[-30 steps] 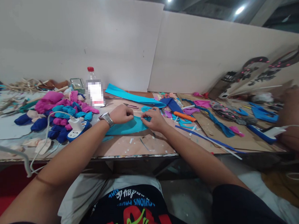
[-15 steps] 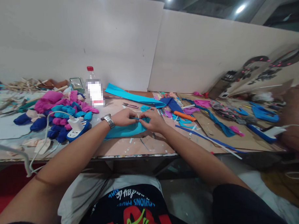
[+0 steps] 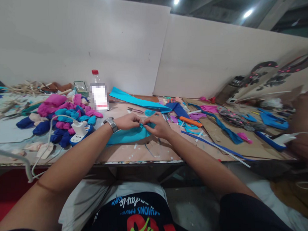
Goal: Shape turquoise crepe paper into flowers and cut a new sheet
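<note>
A turquoise cloth piece lies on the table edge side, its right end gathered up between my hands. My left hand, with a metal watch at the wrist, pinches the cloth from the left. From the right, my right hand pinches the same gathered end, its fingertips close to those of the left. Behind the hands lie a long bright blue strip and small thread snips.
At left are a pile of pink and blue cloth bundles, a power socket and a red-capped bottle. An orange cutter, scraps and strips lie right. Another person's arm is at the far right.
The view has shifted slightly. Both hands stay at the gathered end, and the fingertips have moved a little, with more turquoise cloth showing between them.
</note>
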A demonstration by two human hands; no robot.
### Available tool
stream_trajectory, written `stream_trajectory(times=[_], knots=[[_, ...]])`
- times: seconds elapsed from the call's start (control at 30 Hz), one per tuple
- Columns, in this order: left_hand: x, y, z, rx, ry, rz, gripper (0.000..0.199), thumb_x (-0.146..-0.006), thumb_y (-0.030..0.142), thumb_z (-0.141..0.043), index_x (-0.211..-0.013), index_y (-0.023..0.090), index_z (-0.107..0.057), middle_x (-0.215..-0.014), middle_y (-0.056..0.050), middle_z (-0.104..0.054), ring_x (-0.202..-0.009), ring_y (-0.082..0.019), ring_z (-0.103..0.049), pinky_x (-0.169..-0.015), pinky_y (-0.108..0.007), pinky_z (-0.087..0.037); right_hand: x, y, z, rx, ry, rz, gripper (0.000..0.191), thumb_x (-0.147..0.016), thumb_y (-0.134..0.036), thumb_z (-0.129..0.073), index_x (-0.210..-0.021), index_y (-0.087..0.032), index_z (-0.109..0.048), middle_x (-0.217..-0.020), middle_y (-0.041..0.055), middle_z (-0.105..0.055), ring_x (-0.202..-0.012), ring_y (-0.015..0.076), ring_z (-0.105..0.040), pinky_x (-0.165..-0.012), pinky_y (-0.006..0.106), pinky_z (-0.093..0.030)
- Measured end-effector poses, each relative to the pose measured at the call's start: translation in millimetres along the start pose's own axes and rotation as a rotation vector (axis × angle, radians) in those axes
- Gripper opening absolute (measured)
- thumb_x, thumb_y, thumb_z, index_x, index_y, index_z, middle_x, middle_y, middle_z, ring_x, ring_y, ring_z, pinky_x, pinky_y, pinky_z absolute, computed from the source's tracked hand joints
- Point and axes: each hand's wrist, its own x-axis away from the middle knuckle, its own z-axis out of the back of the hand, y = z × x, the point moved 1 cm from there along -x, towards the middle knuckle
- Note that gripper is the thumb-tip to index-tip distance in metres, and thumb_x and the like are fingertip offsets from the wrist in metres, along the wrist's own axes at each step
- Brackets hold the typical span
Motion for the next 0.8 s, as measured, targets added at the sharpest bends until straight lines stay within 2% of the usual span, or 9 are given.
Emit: stream_trajectory(times=[0.1,0.2,0.3,0.4,0.57,0.8], knots=[[0.2,-0.1,0.0,0.016,0.013,0.018,0.024,-0.081,0.031,-0.055,-0.084,0.014,-0.072,-0.074,0.0,-0.064,-0.071,-0.015,-0.052,-0.068,-0.027,-0.04,-0.3,0.1,-0.6,0.013,-0.012,0.003,0.009,-0.087,-0.022,-0.063,-0.091,-0.025,-0.071,-0.095,0.001,-0.081,-0.087,0.0216,-0.07,-0.098,0.045,-0.031],[0.0,1.0,-0.6,0.031,0.059,0.019,0.034,-0.087,0.043,-0.054,-0.082,0.014,-0.071,-0.077,-0.002,-0.065,-0.075,-0.016,-0.054,-0.071,-0.028,-0.041,-0.2,0.0,-0.9,0.036,-0.01,0.008,0.009,-0.088,-0.022,-0.063,-0.09,-0.025,-0.071,-0.094,0.0014,-0.081,-0.086,0.0217,-0.07,-0.098,0.045,-0.031],[-0.7,1.4,-1.5,0.024,0.052,0.025,0.041,-0.089,0.05,-0.055,-0.079,0.014,-0.071,-0.072,-0.001,-0.062,-0.07,-0.014,-0.05,-0.066,-0.027,-0.038,0.2,0.1,-0.4,0.055,-0.004,0.01,0.008,-0.089,-0.023,-0.063,-0.091,-0.025,-0.071,-0.096,0.0026,-0.081,-0.089,0.0225,-0.07,-0.099,0.045,-0.031],[-0.9,1.6,-0.9,0.016,0.029,0.016,0.036,-0.088,0.046,-0.057,-0.078,0.014,-0.07,-0.068,0.001,-0.059,-0.067,-0.013,-0.048,-0.064,-0.026,-0.036,0.5,0.2,0.7,0.06,0.006,0.015,0.008,-0.088,-0.024,-0.064,-0.092,-0.024,-0.071,-0.094,0.0022,-0.08,-0.087,0.022,-0.07,-0.099,0.045,-0.031],[-0.1,2.9,1.0,-0.012,0.059,0.017,0.032,-0.085,0.043,-0.06,-0.076,0.014,-0.07,-0.063,0.002,-0.055,-0.061,-0.011,-0.042,-0.057,-0.025,-0.032,0.9,1.0,0.9,0.074,0.002,0.0,0.009,-0.089,-0.027,-0.065,-0.094,-0.024,-0.072,-0.095,0.0026,-0.08,-0.088,0.0222,-0.069,-0.101,0.046,-0.03],[0.0,5.1,0.3,-0.12,0.126,0.037,0.031,-0.083,0.042,-0.061,-0.079,0.014,-0.074,-0.065,0.0,-0.061,-0.062,-0.012,-0.047,-0.056,-0.024,-0.031,1.4,2.1,-0.5,0.095,0.008,-0.03,0.009,-0.09,-0.027,-0.063,-0.092,-0.024,-0.071,-0.093,0.0035,-0.079,-0.087,0.0229,-0.067,-0.1,0.046,-0.029]])
